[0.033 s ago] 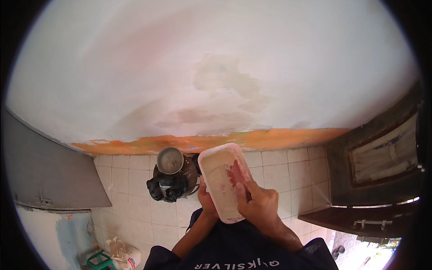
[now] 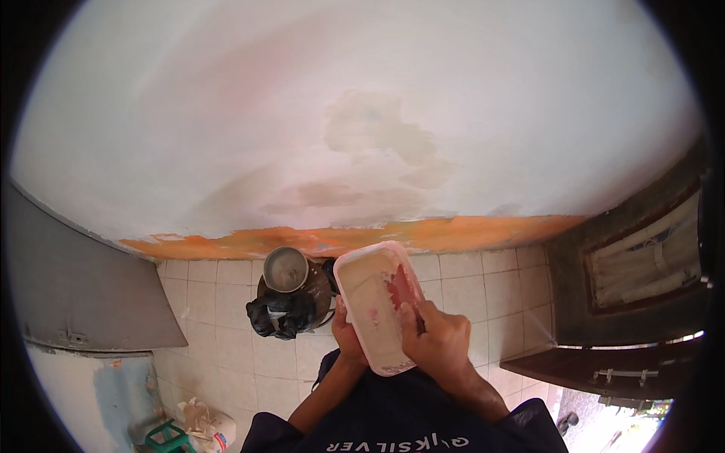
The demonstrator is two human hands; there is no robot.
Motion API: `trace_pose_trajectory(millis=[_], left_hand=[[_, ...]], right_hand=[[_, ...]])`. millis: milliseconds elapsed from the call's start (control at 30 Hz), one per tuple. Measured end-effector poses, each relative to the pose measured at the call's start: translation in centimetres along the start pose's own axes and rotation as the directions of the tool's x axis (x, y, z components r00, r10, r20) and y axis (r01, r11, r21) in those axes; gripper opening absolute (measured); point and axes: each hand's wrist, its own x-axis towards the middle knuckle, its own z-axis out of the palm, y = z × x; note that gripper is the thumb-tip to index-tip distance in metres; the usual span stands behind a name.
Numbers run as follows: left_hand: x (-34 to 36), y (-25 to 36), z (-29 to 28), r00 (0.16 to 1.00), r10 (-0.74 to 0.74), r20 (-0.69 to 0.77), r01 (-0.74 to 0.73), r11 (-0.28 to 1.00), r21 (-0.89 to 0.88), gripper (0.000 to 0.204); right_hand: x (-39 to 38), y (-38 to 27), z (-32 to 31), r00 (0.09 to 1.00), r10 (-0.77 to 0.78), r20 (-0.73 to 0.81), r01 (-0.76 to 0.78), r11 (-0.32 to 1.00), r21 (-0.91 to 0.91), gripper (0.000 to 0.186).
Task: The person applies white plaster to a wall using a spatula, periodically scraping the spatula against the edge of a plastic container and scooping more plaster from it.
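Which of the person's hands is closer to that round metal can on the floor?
Left. The left hand grips the pale tray's edge beside the metal can; the right hand is on the tray's far side.

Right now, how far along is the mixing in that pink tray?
Done: red paint sits in the tray. In hand: the left hand holds its edge while the right hand reaches into the red patch. Left: most of the pale contents are unblended, and the wall remains patchy.

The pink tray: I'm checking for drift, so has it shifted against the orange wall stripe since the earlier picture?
No. The pink tray sits just below the orange stripe, as before.
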Motion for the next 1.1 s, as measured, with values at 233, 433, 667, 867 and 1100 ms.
trace_pose_trajectory(millis=[233,433,667,867,1100], left_hand=[[-0.1,-0.1,-0.3,0.999,-0.007,-0.045,0.01,0.998,0.059,0.063],[-0.3,-0.4,2.0,0.928,0.118,-0.352,0.019,0.932,0.363,0.057],[-0.2,0.1,-0.8,0.999,0.014,-0.032,-0.013,1.0,0.02,0.059],[0.0,0.3,-0.2,1.0,-0.017,0.006,0.017,0.999,-0.027,0.059],[0.2,0.4,-0.6,1.0,-0.006,0.018,0.008,0.995,-0.102,0.058]], right_hand=[[1.1,-0.7,-1.2,0.998,0.051,-0.029,-0.047,0.993,0.112,0.02],[0.1,-1.6,2.7,0.998,-0.061,0.02,0.059,0.993,0.103,0.018],[1.3,-0.1,0.9,1.0,-0.017,-0.007,0.017,1.0,0.019,0.02],[1.4,-0.8,-1.4,0.996,0.085,-0.005,-0.083,0.986,0.142,0.021],[0.2,-0.5,0.7,1.0,-0.027,0.013,0.026,0.996,0.084,0.02]])
